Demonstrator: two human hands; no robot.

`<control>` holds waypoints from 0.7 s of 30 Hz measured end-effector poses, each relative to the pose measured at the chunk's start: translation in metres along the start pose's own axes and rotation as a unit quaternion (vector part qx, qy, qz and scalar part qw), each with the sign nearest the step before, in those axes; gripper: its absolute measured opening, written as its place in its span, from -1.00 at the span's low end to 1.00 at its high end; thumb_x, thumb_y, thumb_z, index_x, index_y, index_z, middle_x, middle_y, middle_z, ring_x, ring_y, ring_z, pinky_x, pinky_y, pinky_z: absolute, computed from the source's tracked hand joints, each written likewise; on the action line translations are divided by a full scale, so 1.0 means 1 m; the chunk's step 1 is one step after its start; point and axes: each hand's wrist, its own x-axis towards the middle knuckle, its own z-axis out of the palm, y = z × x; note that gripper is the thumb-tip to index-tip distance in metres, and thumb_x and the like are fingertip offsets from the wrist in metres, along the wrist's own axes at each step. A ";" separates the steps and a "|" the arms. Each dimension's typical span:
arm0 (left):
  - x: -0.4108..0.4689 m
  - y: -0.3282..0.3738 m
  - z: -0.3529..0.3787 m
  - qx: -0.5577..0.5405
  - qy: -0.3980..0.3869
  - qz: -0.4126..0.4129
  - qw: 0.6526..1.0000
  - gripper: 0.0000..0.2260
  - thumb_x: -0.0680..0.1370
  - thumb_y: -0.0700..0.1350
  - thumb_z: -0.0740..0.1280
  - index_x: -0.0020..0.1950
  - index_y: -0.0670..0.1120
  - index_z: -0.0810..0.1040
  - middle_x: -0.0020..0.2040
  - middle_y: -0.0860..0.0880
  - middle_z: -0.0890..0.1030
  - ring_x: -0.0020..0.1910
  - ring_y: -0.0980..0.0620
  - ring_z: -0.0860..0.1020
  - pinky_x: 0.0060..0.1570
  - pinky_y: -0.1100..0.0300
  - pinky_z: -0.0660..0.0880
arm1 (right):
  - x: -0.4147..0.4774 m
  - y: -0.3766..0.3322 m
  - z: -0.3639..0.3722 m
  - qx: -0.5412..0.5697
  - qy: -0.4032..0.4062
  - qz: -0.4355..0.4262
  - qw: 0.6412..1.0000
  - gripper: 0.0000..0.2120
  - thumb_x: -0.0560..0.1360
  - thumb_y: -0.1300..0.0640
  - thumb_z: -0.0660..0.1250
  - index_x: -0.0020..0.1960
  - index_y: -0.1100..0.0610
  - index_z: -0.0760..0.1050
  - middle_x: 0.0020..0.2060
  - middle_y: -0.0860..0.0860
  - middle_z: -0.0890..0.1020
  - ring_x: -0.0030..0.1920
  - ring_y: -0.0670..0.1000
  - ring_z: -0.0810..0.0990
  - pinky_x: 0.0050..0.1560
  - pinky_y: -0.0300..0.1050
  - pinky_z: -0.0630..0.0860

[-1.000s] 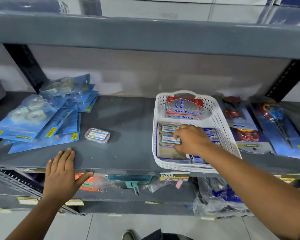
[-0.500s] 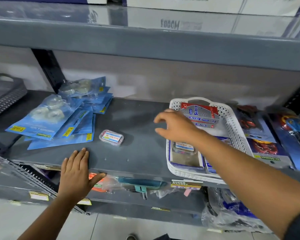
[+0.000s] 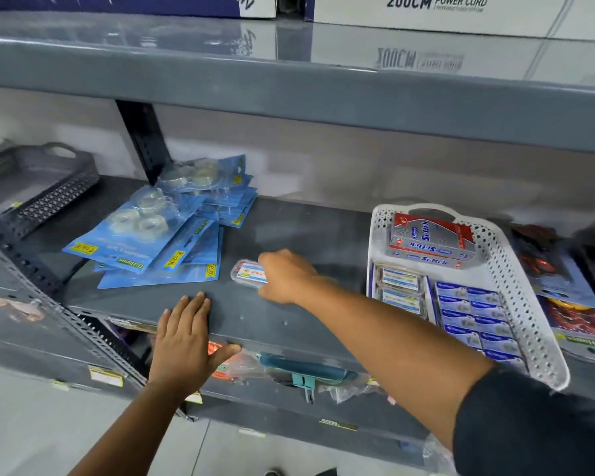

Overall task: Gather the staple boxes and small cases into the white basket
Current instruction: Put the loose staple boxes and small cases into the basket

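Note:
A small clear case [image 3: 246, 272] with a white and red label lies on the grey shelf [image 3: 289, 221]. My right hand [image 3: 284, 278] reaches across to it, thumb behind and fingers in front, closing on its right end. To the right stands the white basket [image 3: 510, 280]. Inside it are a red and silver staple box pack [image 3: 430, 242] at the back, two small clear cases [image 3: 401, 281] at the left and rows of blue staple boxes [image 3: 474, 314]. My left hand [image 3: 186, 341] lies flat on the shelf's front edge, holding nothing.
Blue blister packs of tape [image 3: 158, 235] are piled left of the case. A dark grey basket [image 3: 42, 187] stands at the far left. Carded packs [image 3: 564, 269] lie right of the white basket. The upper shelf [image 3: 289, 84] hangs close overhead.
My right hand left the white basket and swept left across the shelf onto the small clear case. My left hand stayed on the shelf edge. The view shifted left.

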 end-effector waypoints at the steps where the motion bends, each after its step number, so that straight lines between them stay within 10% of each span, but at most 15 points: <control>1: 0.000 0.000 0.001 0.002 0.001 0.002 1.000 -0.07 0.41 0.50 -0.02 0.39 -0.25 0.41 0.42 -0.20 0.45 0.41 -0.28 0.38 0.36 -0.26 0.26 | -0.005 0.005 -0.005 0.023 0.002 0.003 1.000 -0.66 0.37 0.08 0.42 0.12 0.08 0.50 0.07 0.16 0.63 0.00 0.23 0.61 -0.19 -0.07 0.50; 6: 0.000 0.000 0.004 0.001 0.013 0.004 1.000 -0.06 0.40 0.50 -0.03 0.39 -0.26 0.41 0.44 -0.21 0.43 0.43 -0.28 0.36 0.38 -0.25 0.22 | -0.064 0.061 -0.062 0.104 0.053 0.015 0.993 -0.52 0.33 0.05 0.50 0.24 0.00 0.54 0.14 0.03 0.67 0.10 0.10 0.62 0.12 -0.10 0.54; 21: 0.000 0.003 0.006 -0.004 0.024 -0.001 1.000 -0.01 0.37 0.54 -0.06 0.38 -0.28 0.39 0.43 -0.23 0.42 0.44 -0.29 0.32 0.37 -0.28 0.20 | -0.181 0.171 -0.044 0.058 -0.047 0.153 0.985 -0.63 0.39 0.02 0.51 0.15 -0.09 0.51 -0.08 -0.02 0.55 -0.10 0.02 0.58 -0.05 -0.07 0.52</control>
